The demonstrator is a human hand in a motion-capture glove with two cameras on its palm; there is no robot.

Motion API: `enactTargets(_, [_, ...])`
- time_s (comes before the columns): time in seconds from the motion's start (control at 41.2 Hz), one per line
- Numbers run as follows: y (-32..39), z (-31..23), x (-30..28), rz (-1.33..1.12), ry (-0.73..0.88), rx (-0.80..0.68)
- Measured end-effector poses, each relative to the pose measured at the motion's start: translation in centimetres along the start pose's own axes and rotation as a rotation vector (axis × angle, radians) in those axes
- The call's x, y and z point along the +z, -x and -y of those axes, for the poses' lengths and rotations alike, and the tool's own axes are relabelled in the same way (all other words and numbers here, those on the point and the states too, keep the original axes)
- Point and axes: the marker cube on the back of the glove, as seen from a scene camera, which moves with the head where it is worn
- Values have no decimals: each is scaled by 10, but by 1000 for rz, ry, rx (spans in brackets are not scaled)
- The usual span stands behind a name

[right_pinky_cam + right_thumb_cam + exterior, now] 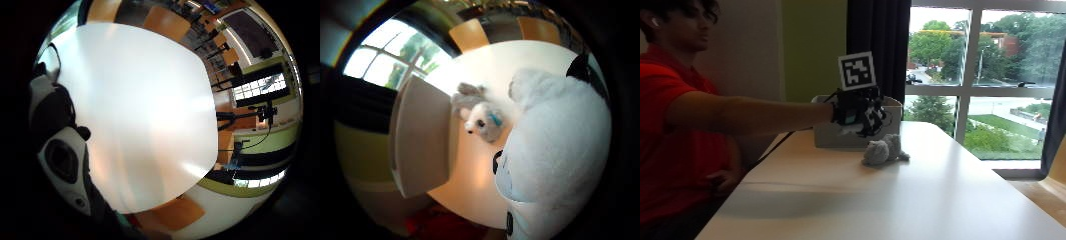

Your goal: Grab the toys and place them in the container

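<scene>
Two plush toys in play: grip (856,114) is curled round the black-and-white plush (555,160), with the container (828,135) just behind it; grey plush (883,150) sits below on the desk (906,200).

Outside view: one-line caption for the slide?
Gloved right hand holds a white plush toy in front of the container; a grey plush toy waits on the table.

Outside view looks along the table (906,190) toward the window; both palm views sit close above that same tabletop
</scene>
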Motion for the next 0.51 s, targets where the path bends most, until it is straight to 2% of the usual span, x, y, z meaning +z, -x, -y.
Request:
enactTargets(0.097, [35, 9, -30, 30, -56, 19])
enactTargets(0.218, [93, 20, -71, 89, -119, -116])
enactTargets(0.509, [217, 40, -120, 88, -98, -268])
